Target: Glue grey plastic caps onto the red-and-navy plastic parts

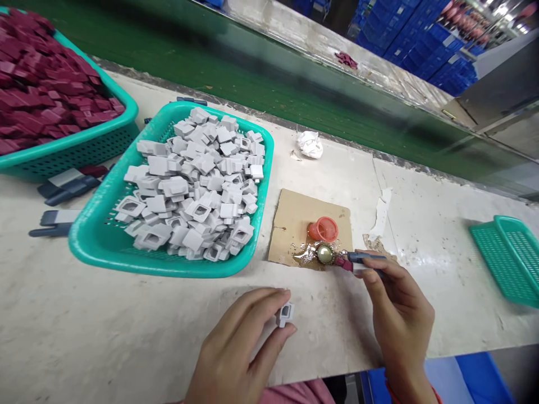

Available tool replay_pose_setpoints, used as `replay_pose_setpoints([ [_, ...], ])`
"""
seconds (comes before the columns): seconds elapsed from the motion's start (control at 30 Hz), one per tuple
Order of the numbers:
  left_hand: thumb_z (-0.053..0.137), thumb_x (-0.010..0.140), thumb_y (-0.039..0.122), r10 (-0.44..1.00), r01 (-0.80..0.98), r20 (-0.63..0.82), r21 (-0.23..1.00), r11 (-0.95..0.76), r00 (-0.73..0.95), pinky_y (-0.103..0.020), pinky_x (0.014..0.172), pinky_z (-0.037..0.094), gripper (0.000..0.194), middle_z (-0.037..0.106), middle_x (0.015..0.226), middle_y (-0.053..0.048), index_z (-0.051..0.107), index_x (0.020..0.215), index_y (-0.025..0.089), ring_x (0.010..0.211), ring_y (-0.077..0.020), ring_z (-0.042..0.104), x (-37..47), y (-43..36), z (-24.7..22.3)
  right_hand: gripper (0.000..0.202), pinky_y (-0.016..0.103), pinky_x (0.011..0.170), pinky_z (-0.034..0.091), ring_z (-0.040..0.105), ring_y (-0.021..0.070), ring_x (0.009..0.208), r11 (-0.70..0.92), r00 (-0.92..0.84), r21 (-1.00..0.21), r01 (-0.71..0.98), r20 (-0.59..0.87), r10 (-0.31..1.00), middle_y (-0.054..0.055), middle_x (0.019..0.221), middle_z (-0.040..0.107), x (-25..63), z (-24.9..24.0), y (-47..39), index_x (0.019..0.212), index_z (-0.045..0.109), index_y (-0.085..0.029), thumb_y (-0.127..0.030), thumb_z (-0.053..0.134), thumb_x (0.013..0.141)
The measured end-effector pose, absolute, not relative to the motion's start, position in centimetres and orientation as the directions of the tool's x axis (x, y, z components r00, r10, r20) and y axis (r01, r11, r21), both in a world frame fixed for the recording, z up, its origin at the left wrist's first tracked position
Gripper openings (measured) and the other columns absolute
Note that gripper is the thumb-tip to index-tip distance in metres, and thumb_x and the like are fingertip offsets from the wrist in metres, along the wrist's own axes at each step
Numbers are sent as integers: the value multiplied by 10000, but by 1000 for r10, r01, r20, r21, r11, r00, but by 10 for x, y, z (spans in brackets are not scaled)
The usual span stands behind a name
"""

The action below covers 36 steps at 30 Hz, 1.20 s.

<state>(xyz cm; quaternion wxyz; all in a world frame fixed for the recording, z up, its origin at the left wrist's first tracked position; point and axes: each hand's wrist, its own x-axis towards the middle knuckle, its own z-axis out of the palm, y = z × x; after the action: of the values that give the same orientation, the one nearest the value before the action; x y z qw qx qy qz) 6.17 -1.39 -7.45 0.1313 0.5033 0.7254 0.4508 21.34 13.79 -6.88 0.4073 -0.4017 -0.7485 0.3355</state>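
Between thumb and fingers, my left hand (242, 342) pinches a small grey plastic part (285, 314) with a square opening turned up. My right hand (398, 306) grips a dark grey, white and maroon plastic piece (357, 262). Its maroon end reaches to a bottle cap (325, 254) that lies in a wet, glossy puddle on a cardboard square (290, 221). Whether the piece touches the cap's rim or the liquid, I cannot tell. Just behind the cap, a small red cup (325, 229) is on the cardboard. To the left, a green basket (168, 268) holds many similar grey parts (202, 179).
Another green basket (71, 150) at far left is heaped with maroon parts (46, 84). Dark grey and white pieces (67, 185) lie beside it. A crumpled tissue (310, 145) and a paper strip (381, 213) are on the table. One more green basket (509, 258) stands right. A green conveyor belt (252, 78) runs behind.
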Motion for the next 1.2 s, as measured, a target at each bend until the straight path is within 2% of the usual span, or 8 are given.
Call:
replay_pose_setpoints([
  [0.07, 601, 830, 196, 851, 611, 259, 787, 88, -456, -60, 929, 424, 303, 620, 1081, 21, 543, 1124, 240, 978, -47, 605, 62, -14, -74, 127, 207, 844, 526, 603, 125, 1003, 472, -335, -840, 268, 378, 863, 22, 1001, 640, 211, -68, 139, 916, 620, -216, -139, 616, 815],
  [0.23, 586, 841, 205, 851, 628, 277, 774, 76, -445, -53, 942, 407, 281, 618, 1078, 20, 544, 1117, 231, 984, -42, 600, 62, -15, -74, 429, 219, 779, 570, 641, 131, 952, 509, -325, -849, 144, 445, 835, 15, 988, 670, 212, -67, 139, 1108, 541, -238, -25, 647, 751],
  [0.37, 584, 842, 209, 853, 627, 271, 774, 82, -446, -59, 929, 422, 282, 621, 1071, 21, 544, 1120, 236, 974, -46, 607, 61, -15, -73, 363, 284, 875, 547, 620, 152, 1002, 629, -388, -758, 170, 536, 750, 30, 1030, 661, 216, -69, 140, 1037, 613, -200, 7, 640, 741],
  [0.7, 581, 839, 201, 859, 628, 262, 773, 87, -441, -112, 903, 476, 272, 637, 1058, 9, 548, 1107, 237, 951, -80, 629, 60, -13, -73, 358, 368, 804, 541, 611, 203, 989, 732, -471, -655, 188, 594, 652, 30, 1051, 644, 219, -67, 145, 950, 640, -225, 54, 613, 726],
  [0.8, 572, 846, 204, 857, 629, 268, 774, 81, -441, -95, 910, 461, 266, 633, 1061, 14, 547, 1109, 240, 957, -68, 623, 60, -13, -72, 315, 325, 810, 547, 620, 177, 966, 612, -410, -774, 162, 512, 755, 25, 1008, 654, 218, -67, 144, 967, 631, -229, 0, 628, 750],
  [0.93, 580, 841, 201, 855, 631, 279, 773, 71, -438, -79, 913, 451, 284, 627, 1070, 14, 542, 1121, 235, 961, -62, 620, 60, -13, -72, 291, 215, 662, 557, 649, 117, 757, 266, -289, -945, 191, 205, 935, 15, 905, 664, 218, -67, 146, 1059, 602, -264, -172, 665, 790],
  [1.03, 581, 841, 212, 854, 639, 280, 765, 77, -439, -86, 909, 460, 282, 629, 1064, 15, 542, 1119, 237, 952, -67, 625, 61, -14, -73, 196, 192, 631, 552, 645, 104, 706, 91, -310, -983, 157, 39, 950, 10, 883, 664, 219, -66, 151, 992, 641, -271, -283, 668, 798],
  [1.2, 589, 837, 202, 848, 645, 296, 762, 68, -440, -100, 907, 471, 277, 633, 1057, 5, 547, 1110, 229, 958, -73, 623, 61, -14, -74, 258, 188, 661, 544, 650, 113, 736, 27, -360, -985, 168, -36, 932, 26, 897, 689, 222, -64, 158, 1022, 661, -281, -328, 694, 770],
])
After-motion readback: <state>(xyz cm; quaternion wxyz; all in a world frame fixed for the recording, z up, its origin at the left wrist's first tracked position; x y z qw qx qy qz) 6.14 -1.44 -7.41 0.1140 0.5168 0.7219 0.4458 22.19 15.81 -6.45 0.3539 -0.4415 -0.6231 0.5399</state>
